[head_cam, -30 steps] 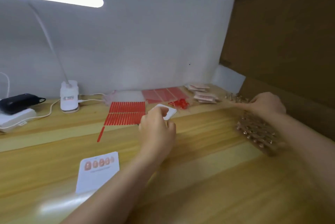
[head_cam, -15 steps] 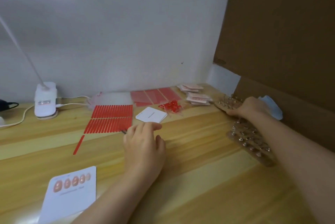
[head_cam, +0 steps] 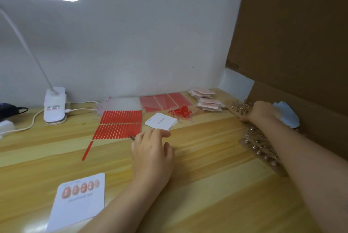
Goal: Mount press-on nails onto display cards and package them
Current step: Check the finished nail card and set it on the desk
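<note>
A white display card (head_cam: 81,200) with several pink nails mounted along its top lies near the desk's front left. A small stack of blank white cards (head_cam: 161,121) sits further back in the middle. My left hand (head_cam: 152,153) hovers just in front of that stack with relaxed fingers, holding nothing, beside a dark thin tool tip (head_cam: 132,137). At the right, a brown nail board (head_cam: 259,148) carries rows of nails on pins. My right hand (head_cam: 261,112) grips its far end, thumb at the near edge; its fingers are hidden.
Rows of red adhesive strips (head_cam: 120,123) and one loose strip (head_cam: 87,150) lie left of the cards. Red sheets (head_cam: 165,101), peeled red scraps (head_cam: 180,112) and packed sets (head_cam: 207,100) line the back. A lamp base (head_cam: 54,108) stands left; cardboard (head_cam: 291,44) walls the right.
My left hand set the small white card stack down and drew back toward me with fingers relaxed. My right hand settled on the far end of the nail board.
</note>
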A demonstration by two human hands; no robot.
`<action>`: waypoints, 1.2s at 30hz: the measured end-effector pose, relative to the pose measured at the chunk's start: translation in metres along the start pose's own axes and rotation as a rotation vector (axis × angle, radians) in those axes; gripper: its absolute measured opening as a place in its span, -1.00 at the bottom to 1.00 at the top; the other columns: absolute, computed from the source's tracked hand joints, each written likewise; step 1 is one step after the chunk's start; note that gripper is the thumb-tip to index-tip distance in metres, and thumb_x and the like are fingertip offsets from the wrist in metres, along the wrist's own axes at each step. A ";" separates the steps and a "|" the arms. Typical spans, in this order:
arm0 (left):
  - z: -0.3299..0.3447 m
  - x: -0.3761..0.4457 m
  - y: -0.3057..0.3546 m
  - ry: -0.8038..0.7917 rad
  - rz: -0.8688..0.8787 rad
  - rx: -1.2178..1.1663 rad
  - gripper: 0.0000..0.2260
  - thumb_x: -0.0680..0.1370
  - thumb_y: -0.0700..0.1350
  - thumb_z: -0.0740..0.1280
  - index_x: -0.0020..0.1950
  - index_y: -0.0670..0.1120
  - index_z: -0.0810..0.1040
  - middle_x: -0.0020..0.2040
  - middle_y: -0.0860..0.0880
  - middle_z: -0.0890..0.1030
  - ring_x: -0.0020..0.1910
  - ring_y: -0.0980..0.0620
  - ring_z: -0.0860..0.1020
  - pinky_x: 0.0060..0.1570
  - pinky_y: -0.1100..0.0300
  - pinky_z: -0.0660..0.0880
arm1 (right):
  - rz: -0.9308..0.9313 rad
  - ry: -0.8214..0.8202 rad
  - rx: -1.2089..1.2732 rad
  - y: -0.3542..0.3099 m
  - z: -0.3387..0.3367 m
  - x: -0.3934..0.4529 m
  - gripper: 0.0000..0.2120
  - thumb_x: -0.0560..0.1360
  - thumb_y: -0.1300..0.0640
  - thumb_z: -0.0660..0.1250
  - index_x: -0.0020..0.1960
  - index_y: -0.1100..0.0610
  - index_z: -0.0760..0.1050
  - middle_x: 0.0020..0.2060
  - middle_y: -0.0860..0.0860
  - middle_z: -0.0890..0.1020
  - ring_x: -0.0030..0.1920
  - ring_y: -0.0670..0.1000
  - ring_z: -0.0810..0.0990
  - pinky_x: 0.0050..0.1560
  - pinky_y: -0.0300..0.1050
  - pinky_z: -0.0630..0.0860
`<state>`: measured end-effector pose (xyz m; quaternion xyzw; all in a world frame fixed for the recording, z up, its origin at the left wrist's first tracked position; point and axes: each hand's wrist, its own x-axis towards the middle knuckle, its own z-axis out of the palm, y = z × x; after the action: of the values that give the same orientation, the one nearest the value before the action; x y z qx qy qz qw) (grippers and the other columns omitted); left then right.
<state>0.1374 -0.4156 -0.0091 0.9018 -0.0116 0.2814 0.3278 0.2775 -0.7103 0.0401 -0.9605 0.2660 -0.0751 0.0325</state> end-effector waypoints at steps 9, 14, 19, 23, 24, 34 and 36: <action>0.002 0.002 -0.001 -0.004 -0.008 -0.014 -0.78 0.49 -0.18 0.29 0.11 0.00 0.52 0.11 0.05 0.53 0.17 -0.03 0.35 0.03 0.22 0.11 | -0.114 0.192 0.043 -0.019 -0.016 -0.013 -0.45 0.39 -0.24 0.38 0.12 0.20 0.45 0.02 0.16 0.58 0.02 0.18 0.59 -0.27 -0.16 0.39; -0.014 0.004 0.003 0.024 -0.057 -0.060 -0.79 0.51 -0.18 0.26 0.10 0.03 0.52 0.12 0.08 0.53 0.18 0.00 0.35 0.04 0.22 0.13 | -0.262 0.211 0.020 -0.074 -0.043 -0.053 -0.53 0.49 -0.04 0.32 0.28 0.18 0.33 0.20 0.16 0.45 0.10 0.20 0.53 -0.19 -0.11 0.35; -0.062 0.034 0.006 0.015 -0.246 -0.122 -0.83 0.51 -0.12 0.19 -0.06 0.15 0.50 0.02 0.10 0.59 0.16 -0.04 0.39 0.07 0.11 0.27 | -0.584 0.021 0.224 -0.130 -0.044 -0.128 -0.75 0.43 -0.03 0.29 -0.33 0.10 0.47 -0.34 0.03 0.54 -0.26 0.08 0.53 -0.42 -0.17 0.24; -0.104 0.041 -0.028 -0.030 -0.276 0.009 -0.83 0.50 -0.10 0.18 -0.19 0.16 0.47 -0.04 0.09 0.61 0.15 -0.09 0.44 0.10 0.07 0.32 | -0.702 -0.117 0.369 -0.166 -0.034 -0.186 -0.73 0.43 -0.04 0.28 -0.27 0.15 0.54 -0.21 0.08 0.64 -0.16 0.10 0.59 -0.23 -0.09 0.46; -0.112 0.040 -0.040 -0.033 -0.285 0.056 -0.85 0.50 -0.10 0.18 -0.16 0.16 0.46 0.01 0.07 0.61 0.16 -0.10 0.45 0.11 0.07 0.32 | -0.721 -0.129 0.386 -0.172 -0.031 -0.197 -0.74 0.42 -0.03 0.28 -0.31 0.13 0.52 -0.20 0.08 0.66 -0.16 0.09 0.60 -0.18 -0.07 0.50; -0.138 0.005 -0.138 -0.100 -0.252 0.293 -0.82 0.57 -0.04 0.21 0.09 0.12 0.56 0.12 0.11 0.58 0.17 -0.01 0.44 0.19 0.04 0.32 | -0.894 -0.079 0.420 -0.207 0.017 -0.262 -0.72 0.51 -0.03 0.24 0.15 0.01 0.57 0.12 0.00 0.53 0.20 0.08 0.40 0.16 -0.09 0.34; -0.133 0.003 -0.144 -0.108 -0.230 0.294 -0.82 0.58 0.00 0.21 0.13 0.13 0.55 0.15 0.12 0.57 0.19 0.00 0.44 0.19 0.05 0.30 | -0.975 -0.054 0.388 -0.207 0.027 -0.267 -0.62 0.53 -0.12 0.22 0.26 0.01 0.52 0.22 -0.01 0.50 0.25 0.06 0.37 0.27 -0.08 0.28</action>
<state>0.1026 -0.2229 -0.0082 0.9491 0.1152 0.1918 0.2216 0.1607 -0.3947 0.0009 -0.9506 -0.2318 -0.1046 0.1779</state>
